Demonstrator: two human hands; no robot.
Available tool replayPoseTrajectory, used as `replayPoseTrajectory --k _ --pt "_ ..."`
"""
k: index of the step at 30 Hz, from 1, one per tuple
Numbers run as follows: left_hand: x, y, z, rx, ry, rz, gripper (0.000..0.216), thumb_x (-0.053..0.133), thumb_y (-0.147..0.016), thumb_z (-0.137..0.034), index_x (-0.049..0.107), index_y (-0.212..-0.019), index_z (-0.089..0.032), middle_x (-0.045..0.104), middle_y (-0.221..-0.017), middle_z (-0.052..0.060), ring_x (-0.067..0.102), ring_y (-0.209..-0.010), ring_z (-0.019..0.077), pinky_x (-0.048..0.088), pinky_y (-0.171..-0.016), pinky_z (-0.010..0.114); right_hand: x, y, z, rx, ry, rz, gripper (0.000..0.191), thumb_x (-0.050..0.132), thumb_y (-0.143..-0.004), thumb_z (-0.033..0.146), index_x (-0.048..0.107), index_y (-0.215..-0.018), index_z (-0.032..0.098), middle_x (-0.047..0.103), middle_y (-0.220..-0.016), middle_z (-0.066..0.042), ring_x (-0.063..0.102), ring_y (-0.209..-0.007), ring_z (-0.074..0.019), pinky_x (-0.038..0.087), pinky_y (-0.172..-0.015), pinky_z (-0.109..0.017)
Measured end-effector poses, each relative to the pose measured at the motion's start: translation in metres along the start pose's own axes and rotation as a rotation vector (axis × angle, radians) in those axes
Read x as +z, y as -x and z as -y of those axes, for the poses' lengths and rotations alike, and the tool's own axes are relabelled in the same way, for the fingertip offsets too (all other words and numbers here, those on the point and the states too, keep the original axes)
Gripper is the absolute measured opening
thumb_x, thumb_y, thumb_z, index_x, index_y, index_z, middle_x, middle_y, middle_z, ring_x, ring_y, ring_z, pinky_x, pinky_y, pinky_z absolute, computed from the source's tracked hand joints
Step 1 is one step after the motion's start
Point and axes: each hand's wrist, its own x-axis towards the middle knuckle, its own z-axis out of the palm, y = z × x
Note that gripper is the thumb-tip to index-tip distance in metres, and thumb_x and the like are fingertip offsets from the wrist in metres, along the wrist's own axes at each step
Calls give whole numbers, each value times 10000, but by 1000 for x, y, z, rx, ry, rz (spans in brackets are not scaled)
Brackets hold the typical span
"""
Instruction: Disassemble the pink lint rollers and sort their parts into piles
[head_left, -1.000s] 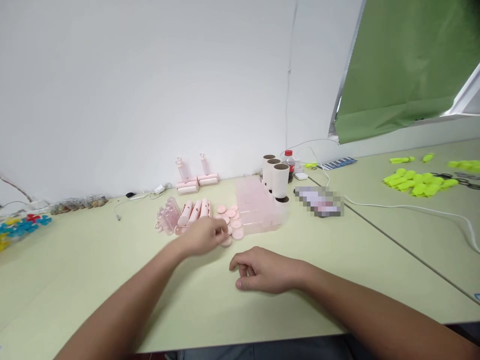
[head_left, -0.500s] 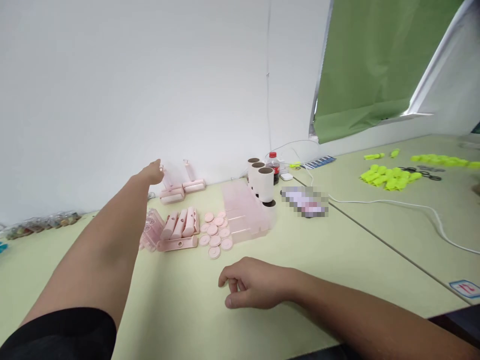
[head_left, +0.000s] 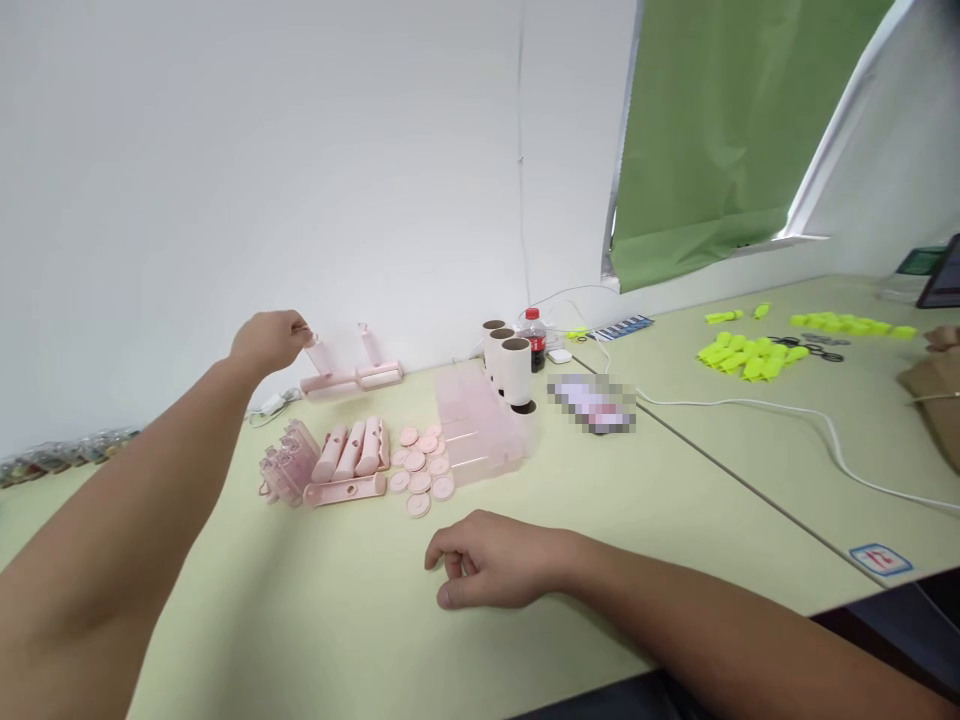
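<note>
Two pink rollers are at the far edge of the desk [head_left: 360, 620], near the wall, handles pointing up: the left roller [head_left: 330, 384] and, just beside it, the right roller [head_left: 380, 376]. I have the left hand [head_left: 268, 342] at the first of these, fingertips closed on the top of its handle; whether that roller touches the desk, I cannot tell from my view. Nearer the front edge, I see clear pink handles [head_left: 289, 465], pink cylinders [head_left: 349, 455] and a cluster of pink discs [head_left: 418, 482] in a row, left to right. A translucent pink stack [head_left: 476, 420] comes next, with white tubes [head_left: 516, 372] upright by its right side and a red-capped bottle [head_left: 534, 335] behind, toward the far edge. My right hand [head_left: 499, 560] holds nothing, fingers loosely curled with the thumb apart, between the discs and the desk's front edge.
</note>
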Motion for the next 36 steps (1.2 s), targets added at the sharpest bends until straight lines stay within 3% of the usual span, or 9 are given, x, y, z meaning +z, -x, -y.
replayPoseTrajectory --k 5,9,13,17,22,25,28,31,36 --pt "-48 51 -20 34 565 -562 123 616 -815 -247 595 -825 -127 642 -707 2 574 -609 115 537 -638 304 1 -3 -6 -65 -70 -119 398 671 -814 399 649 -1159 201 650 -830 -14 561 -681 -124 420 -595 -223" --pt "-50 115 -36 91 1217 -812 168 608 -823 -234 464 -766 -169 539 -566 -52 538 -436 101 488 -420 242 2 -5 -10 -165 -256 -272 518 666 -833 427 535 -1298 237 622 -1002 -34 521 -657 -91 445 -602 -231" --pt "-15 182 -62 22 1589 -509 327 756 -736 -366 483 -752 -187 590 -585 -41 611 -477 135 572 -472 302 3 -8 -10 -306 -566 -393 701 726 -743 541 460 -1314 234 553 -1130 -82 543 -684 -108 494 -529 -247" --pt "20 219 -78 -8 1742 -332 338 756 -753 -432 517 -771 -192 621 -727 -32 667 -585 132 599 -542 294 -2 -10 -12 -304 -660 -557 578 671 -749 630 548 -1049 152 544 -700 2 519 -555 -123 470 -473 -263" --pt "29 222 -73 -2 1810 -265 361 770 -740 -425 496 -745 -190 595 -720 -45 656 -572 116 569 -507 250 -12 -6 -14 -348 -651 -740 545 720 -742 552 487 -1102 215 576 -882 -33 555 -664 -145 481 -471 -257" --pt "30 221 -74 -48 1862 -117 394 704 -770 -510 460 -744 -202 550 -665 -54 574 -465 87 471 -396 207 -11 -4 -11 -319 -564 -775 507 725 -741 544 512 -1056 210 569 -862 -32 528 -666 -143 467 -499 -263" --pt "38 227 -84 -54 1832 97 413 682 -746 -558 456 -752 -212 498 -626 -54 444 -385 68 315 -314 198 -4 -5 -6 -274 -538 -766 495 693 -737 606 542 -949 185 541 -784 -24 489 -630 -136 431 -500 -262" --pt "52 238 -98 -27 1650 255 393 746 -693 -500 509 -790 -202 485 -609 -46 371 -419 57 276 -355 203 2 -8 -1 -252 -540 -708 521 693 -724 624 551 -945 174 518 -724 -5 464 -592 -125 406 -502 -255" --pt "70 246 -107 59 1479 272 374 620 -825 -524 507 -701 -190 419 -544 -42 386 -471 84 314 -421 233 5 -6 7 -263 -422 -631 492 577 -844 584 570 -1112 172 592 -903 -64 565 -772 -184 470 -626 -285"
